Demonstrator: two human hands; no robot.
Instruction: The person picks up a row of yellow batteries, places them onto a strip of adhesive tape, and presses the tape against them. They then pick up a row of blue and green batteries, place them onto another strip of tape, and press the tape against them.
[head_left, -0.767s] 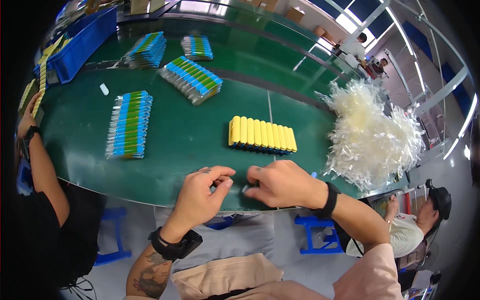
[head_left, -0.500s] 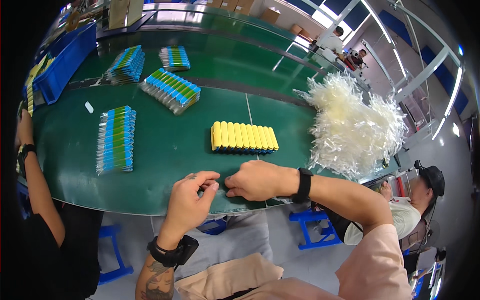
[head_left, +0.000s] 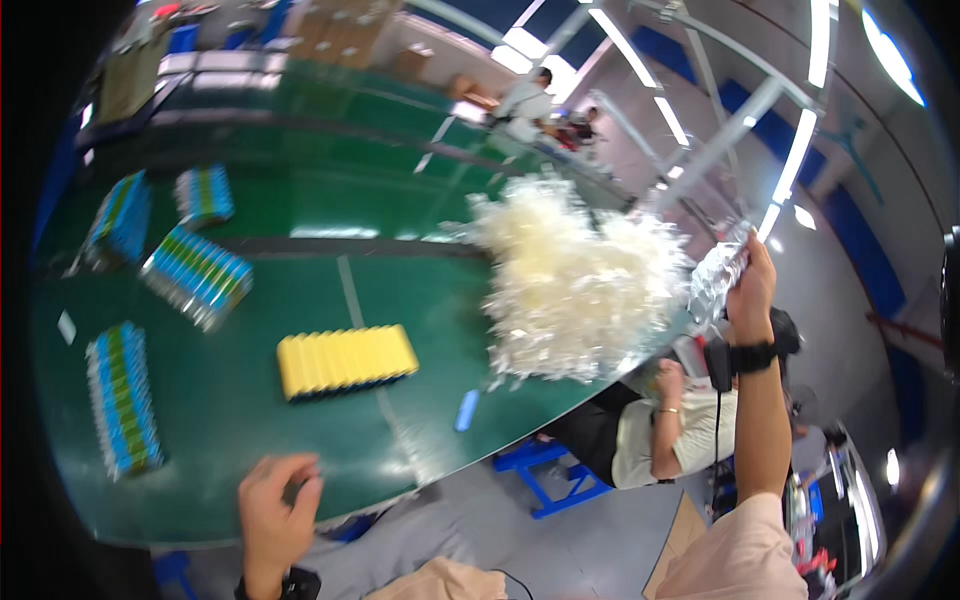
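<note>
My right hand (head_left: 752,290) is raised at the right, beyond the pile, with its fingers closed on a bunch of crinkled clear plastic wrappers (head_left: 717,278). A large heap of whitish clear wrappers (head_left: 575,290) lies beside it on the table. Low at the left, my left hand (head_left: 278,505) hovers by the table's near edge. Its thumb and forefinger curve apart, with nothing seen between them. A row of yellow, rounded-top pieces with a dark underside (head_left: 345,362) stands in the middle. A small blue strip (head_left: 467,411) lies to its right.
Several clear-wrapped blue and green bundles (head_left: 125,400) lie on the left of the green table (head_left: 230,400), near a small white piece (head_left: 67,327). A seated person (head_left: 640,430) works beyond the near right edge, by a blue stool (head_left: 550,475).
My right hand has swung from the table's middle far right and taken hold of clear wrappers. The view has turned right. The blue strip now shows on the table.
</note>
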